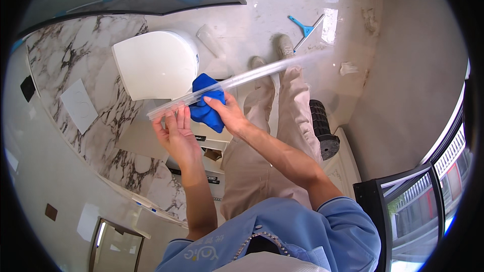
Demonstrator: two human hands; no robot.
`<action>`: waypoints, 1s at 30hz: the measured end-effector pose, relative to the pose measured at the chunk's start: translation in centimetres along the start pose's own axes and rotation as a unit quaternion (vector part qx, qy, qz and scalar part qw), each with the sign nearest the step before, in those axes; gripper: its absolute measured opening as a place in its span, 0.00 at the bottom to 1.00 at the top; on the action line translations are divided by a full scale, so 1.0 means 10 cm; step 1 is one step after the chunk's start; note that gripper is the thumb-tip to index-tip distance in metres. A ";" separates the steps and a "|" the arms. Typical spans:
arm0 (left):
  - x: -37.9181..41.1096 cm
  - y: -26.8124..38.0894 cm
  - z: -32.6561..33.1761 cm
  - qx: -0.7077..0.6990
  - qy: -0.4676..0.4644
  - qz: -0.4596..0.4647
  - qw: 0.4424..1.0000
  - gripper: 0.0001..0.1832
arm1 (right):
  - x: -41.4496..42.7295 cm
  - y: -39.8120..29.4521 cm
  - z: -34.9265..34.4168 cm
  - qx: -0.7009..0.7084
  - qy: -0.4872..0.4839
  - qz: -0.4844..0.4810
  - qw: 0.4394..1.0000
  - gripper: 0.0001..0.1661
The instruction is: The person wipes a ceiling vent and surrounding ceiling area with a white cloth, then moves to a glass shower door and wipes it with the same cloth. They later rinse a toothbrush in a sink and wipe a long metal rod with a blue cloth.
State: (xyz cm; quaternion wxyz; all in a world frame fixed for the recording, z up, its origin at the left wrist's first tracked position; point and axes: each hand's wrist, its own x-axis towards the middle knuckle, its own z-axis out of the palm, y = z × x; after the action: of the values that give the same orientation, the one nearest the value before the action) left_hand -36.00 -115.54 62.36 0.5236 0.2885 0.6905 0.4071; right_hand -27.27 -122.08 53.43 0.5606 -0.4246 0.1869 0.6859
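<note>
A long clear plastic strip point(257, 74) stretches across in front of me, rising from lower left to upper right, its far end blurred. My left hand point(177, 134) pinches the strip near its left end with the fingertips, palm turned up. A blue cloth point(208, 115) is bunched in my right hand point(231, 115), thumb on top. The cloth touches the strip just right of my left fingers and shows on both sides of it. Part of the cloth is seen through the clear plastic.
A white toilet point(159, 66) stands ahead on the left, beside marble-patterned panelling point(81, 45). A blue squeegee point(307, 30) lies on the floor near my shoes. A black ribbed cylinder point(321, 128) is by my right leg. An open window sash point(412, 207) juts in at lower right.
</note>
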 end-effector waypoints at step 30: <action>0.46 -0.05 -1.27 -0.092 0.000 -0.080 0.993 0.03 | 0.10 -1.49 -2.44 0.114 0.192 -0.194 0.955 0.27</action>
State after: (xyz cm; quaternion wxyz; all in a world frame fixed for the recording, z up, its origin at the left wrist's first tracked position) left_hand -49.44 -115.30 61.18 0.5786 0.1826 0.6714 0.4256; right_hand -4.37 -134.82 42.03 0.6811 -0.5096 0.2819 0.4438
